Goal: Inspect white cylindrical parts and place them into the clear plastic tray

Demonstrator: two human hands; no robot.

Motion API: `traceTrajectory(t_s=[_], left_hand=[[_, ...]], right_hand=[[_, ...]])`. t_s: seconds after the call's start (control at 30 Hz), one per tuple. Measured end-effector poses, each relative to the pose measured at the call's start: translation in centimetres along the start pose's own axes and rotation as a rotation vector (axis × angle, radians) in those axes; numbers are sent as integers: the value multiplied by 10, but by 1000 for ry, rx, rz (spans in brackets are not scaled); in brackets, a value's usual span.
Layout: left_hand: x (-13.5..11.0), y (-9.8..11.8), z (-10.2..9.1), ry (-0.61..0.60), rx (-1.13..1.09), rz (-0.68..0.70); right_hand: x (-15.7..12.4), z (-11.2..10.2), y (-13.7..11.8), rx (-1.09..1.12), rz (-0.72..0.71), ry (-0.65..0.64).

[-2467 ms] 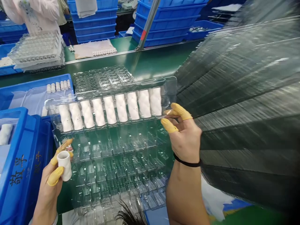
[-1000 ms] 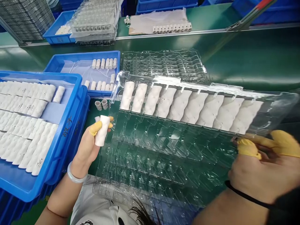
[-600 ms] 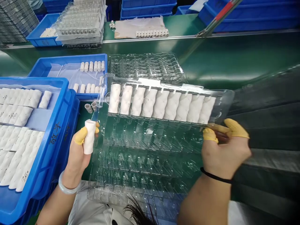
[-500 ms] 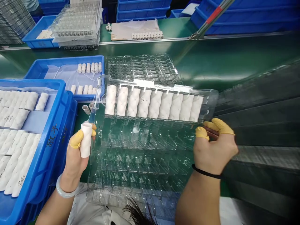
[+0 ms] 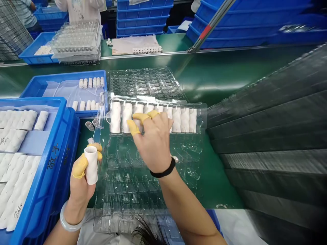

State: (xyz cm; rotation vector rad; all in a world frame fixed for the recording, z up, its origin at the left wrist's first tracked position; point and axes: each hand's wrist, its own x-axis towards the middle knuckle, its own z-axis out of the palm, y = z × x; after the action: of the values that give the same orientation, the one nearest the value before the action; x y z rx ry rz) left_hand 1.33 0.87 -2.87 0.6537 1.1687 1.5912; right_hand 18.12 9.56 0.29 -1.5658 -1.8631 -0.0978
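Note:
My left hand, with yellow finger cots, grips an upright white ribbed tube at the left edge of a clear plastic blister tray. The tray lies on the green belt, and its far row holds several white tubes. My right hand, also in yellow cots, reaches over the tray. Its fingers are bent down onto the tubes in that row. It holds nothing that I can see.
Blue bins with rows of white tubes stand at my left. A second blue bin and another empty clear tray lie behind. A tall stack of clear trays fills the right. Two people stand at the far table.
My right hand let go of the tray's right edge and moved left over the filled row. The tray now lies flat. My left hand still holds the white tube.

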Motion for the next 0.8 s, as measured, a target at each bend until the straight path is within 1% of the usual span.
traceTrajectory(t_s=[0.13, 0.27, 0.33, 0.43, 0.57, 0.63, 0.7, 0.77, 0.8], left_hand=[[-11, -2, -5, -56, 60, 77], [-19, -5, -9, -90, 62, 85], [-20, -7, -10, -111, 58, 104], [-21, -7, -11, -147, 48, 135], [-21, -5, -10, -152, 65, 162], [-22, -5, -10, -155, 78, 184], [-24, -6, -9, -141, 106, 176], [-27, -8, -9, -123, 140, 137], [-29, -9, -8, -120, 148, 116]], right_hand=[[9, -4, -9, -148, -18, -61], [14, -9, -9, -137, -21, -134], [17, -10, -8, -101, 14, -198], [22, -14, -9, -40, 113, -263], [23, -20, -12, 64, 229, -251], [20, -24, -13, 69, 207, -229], [17, -26, -13, -2, 137, -216], [16, -27, -13, -89, 68, -242], [17, -27, -13, -120, 51, -279]])
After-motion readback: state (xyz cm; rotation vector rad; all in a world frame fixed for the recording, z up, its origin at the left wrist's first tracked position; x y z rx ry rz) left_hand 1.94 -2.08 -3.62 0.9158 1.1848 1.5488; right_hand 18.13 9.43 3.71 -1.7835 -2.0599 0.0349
